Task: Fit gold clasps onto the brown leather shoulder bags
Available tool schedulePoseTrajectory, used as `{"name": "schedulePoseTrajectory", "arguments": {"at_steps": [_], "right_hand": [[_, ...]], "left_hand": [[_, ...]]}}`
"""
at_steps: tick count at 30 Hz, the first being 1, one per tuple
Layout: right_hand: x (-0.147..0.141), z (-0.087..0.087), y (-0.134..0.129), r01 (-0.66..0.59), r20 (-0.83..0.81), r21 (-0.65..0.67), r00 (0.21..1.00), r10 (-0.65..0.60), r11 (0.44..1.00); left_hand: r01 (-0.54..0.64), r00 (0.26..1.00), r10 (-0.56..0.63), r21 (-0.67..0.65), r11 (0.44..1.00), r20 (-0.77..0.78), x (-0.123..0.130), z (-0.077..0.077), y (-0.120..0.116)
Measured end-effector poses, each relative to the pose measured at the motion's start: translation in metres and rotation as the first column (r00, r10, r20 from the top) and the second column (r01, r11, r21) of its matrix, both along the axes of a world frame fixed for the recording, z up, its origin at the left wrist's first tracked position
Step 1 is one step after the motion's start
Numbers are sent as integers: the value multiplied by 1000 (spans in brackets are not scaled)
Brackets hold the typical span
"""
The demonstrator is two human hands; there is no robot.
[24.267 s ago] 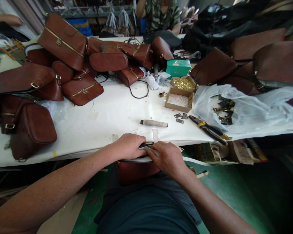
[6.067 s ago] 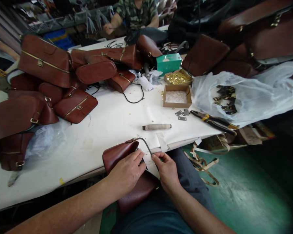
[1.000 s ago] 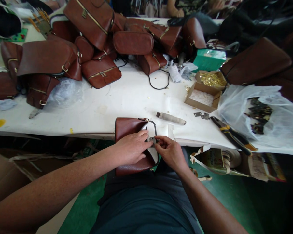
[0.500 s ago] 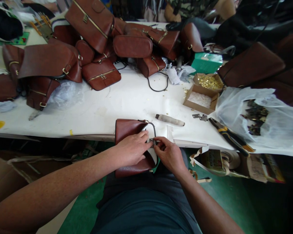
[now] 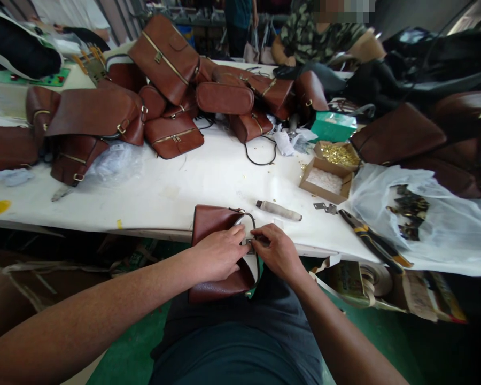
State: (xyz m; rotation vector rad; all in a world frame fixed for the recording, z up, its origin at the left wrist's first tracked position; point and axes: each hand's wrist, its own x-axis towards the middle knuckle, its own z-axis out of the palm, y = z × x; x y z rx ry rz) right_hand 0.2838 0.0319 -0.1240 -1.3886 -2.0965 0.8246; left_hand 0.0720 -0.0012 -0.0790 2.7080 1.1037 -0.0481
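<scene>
Bag [image 5: 212,224]: brown, lying half over the near edge of the surface [image 5: 176,187], onto the lap. Clasp [image 5: 249,243]: small metal piece at bag's opening, pinched by right hand [image 5: 278,252]; seating apparently unfinished. Left hand [image 5: 220,254]: pressed flat on bag, fingertips at clasp. Beyond: awl [image 5: 279,210], pliers [image 5: 371,240], hardware boxes [image 5: 324,179], piled bags [image 5: 160,101].

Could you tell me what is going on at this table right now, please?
A person seated at the white table works on a brown bag that overhangs its near edge. The left hand presses on the bag, and the right hand pinches a small metal fitting at its opening. A wrapped tool handle, pliers and boxes of hardware lie nearby; more brown bags are heaped behind.
</scene>
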Motion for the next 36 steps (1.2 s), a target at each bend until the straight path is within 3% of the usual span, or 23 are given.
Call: {"name": "schedulePoseTrajectory", "arguments": {"at_steps": [8, 13, 16, 18, 20, 24, 26, 28, 31, 33, 36], "right_hand": [[-2, -4, 1, 9, 18, -42, 1000, -8, 999], [1, 3, 7, -23, 44, -80, 999, 26, 997], [9, 13, 21, 15, 47, 62, 999, -18, 998], [16, 15, 37, 84, 92, 259, 990, -111, 962], [20, 11, 55, 87, 196, 366, 966, -169, 926], [24, -2, 77, -39, 345, 275, 937, -61, 961], [22, -1, 74, -3, 223, 246, 973, -54, 969], [15, 7, 63, 111, -65, 155, 993, -102, 982], [-3, 28, 40, 194, -486, -95, 847, -215, 977], [-19, 40, 29, 197, -607, -185, 748, -269, 963], [-42, 46, 22, 225, -692, -195, 658, -297, 955]], "left_hand": [[25, 999, -24, 56, 998, -27, -5, 0, -6], [52, 999, -52, 56, 997, -2, -9, -1, -2], [57, 998, -58, 32, 998, 13, -11, 0, 2], [58, 998, -59, 22, 998, 23, -12, 1, 4], [58, 998, -58, 10, 998, 31, -13, 1, 5], [56, 998, -56, 3, 998, 34, -14, 0, 5], [61, 997, -62, 12, 998, 51, -14, 0, 5], [65, 995, -65, 7, 998, 80, -14, 1, 6], [55, 994, -51, -33, 998, 101, -14, 1, 9], [46, 994, -40, -60, 997, 100, -14, 0, 10], [35, 995, -27, -82, 996, 96, -13, -2, 12]]}}
